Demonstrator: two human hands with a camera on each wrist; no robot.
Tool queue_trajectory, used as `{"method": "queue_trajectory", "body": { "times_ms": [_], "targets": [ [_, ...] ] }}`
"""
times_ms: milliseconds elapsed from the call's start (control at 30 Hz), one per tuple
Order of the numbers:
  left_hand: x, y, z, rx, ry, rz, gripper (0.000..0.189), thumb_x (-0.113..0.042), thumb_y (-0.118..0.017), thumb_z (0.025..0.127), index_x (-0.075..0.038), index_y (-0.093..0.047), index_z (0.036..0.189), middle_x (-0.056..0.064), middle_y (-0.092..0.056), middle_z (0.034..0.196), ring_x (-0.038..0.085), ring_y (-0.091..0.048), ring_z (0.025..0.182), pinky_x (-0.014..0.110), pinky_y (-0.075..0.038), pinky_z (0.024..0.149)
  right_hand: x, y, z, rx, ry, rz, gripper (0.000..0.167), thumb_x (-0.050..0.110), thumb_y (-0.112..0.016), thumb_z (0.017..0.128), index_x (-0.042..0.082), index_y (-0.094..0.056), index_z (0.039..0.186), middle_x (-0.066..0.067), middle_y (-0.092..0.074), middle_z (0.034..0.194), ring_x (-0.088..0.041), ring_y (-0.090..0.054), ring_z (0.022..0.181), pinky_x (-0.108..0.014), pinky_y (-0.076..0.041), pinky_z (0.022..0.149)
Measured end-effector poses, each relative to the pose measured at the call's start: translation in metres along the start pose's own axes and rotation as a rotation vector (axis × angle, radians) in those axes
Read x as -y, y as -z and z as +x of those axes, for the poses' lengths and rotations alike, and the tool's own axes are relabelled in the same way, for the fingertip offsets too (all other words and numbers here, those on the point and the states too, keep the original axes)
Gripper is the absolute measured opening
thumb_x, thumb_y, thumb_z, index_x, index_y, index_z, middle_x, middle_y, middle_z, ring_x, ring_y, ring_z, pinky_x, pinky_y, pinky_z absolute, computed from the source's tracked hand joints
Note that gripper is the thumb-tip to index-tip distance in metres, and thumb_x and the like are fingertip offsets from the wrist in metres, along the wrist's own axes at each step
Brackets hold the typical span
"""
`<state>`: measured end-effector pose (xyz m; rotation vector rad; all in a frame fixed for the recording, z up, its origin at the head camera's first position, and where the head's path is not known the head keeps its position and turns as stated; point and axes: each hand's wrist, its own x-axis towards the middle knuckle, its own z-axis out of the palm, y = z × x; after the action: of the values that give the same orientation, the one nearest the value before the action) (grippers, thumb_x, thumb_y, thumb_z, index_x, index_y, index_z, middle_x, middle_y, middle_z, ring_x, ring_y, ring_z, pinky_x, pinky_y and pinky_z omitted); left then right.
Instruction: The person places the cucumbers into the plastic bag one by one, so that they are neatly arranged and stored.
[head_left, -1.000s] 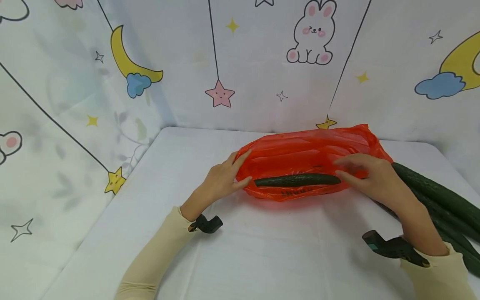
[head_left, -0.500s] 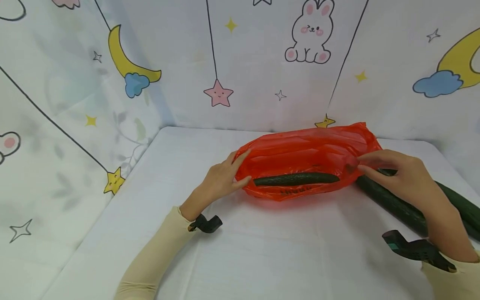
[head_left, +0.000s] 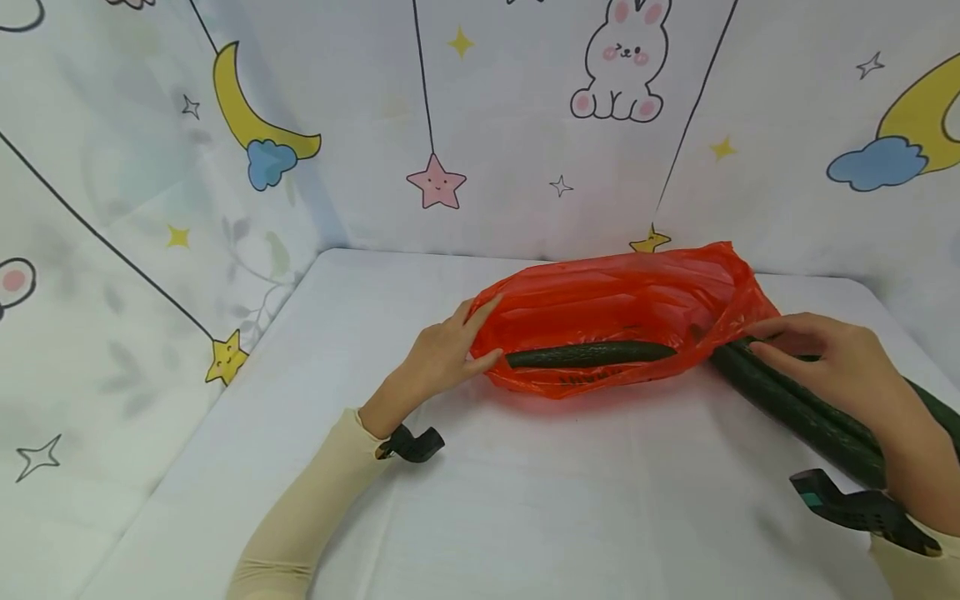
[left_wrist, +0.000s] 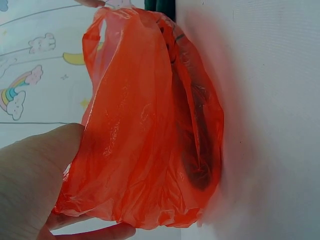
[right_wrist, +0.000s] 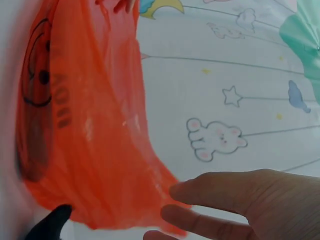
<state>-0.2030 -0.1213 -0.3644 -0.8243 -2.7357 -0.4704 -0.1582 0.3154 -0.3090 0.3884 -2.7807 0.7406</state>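
A red plastic bag (head_left: 622, 287) lies on its side, and one dark green cucumber (head_left: 592, 354) shows in it. My left hand (head_left: 442, 358) holds the bag's left end, with the thumb and fingers on either side of the film in the left wrist view. The right hand (head_left: 840, 358) pinches the bag's edge at the right end; the right wrist view has the red film (right_wrist: 120, 175) drawn out to the fingertips. Several more cucumbers (head_left: 795, 417) lie beside and partly beneath the right hand, their near ends close to the bag; the forearm hides part of them.
Both hands work above a white-covered table (head_left: 525, 500). Behind it hangs a cloth backdrop (head_left: 510, 125) printed with stars, moons and a rabbit. Each wrist wears a black camera mount, such as the right one (head_left: 862, 504).
The right hand has moved right from the front of the bag and now pinches its edge, pulling that corner outward. The left hand has stayed in place. More of the loose cucumbers shows near the bag.
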Motion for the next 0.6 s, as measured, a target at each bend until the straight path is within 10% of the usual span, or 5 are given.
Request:
{"method": "queue_trajectory", "body": {
  "times_ms": [600],
  "targets": [
    [0.001,-0.003,0.001,0.0,-0.002,0.007,0.074,-0.037,-0.065,0.092,-0.012,-0.031,0.153,0.019,-0.049,0.137,0.016,-0.052,0.055,0.028,-0.052,0.055,-0.053,-0.013,0.005,0.215,-0.132,-0.027,0.034,0.024,-0.069,0.091,-0.001,-0.066,0.114,-0.018,-0.069,0.096,0.008,-0.055,0.071,-0.025,-0.047,0.056]
  ]
}}
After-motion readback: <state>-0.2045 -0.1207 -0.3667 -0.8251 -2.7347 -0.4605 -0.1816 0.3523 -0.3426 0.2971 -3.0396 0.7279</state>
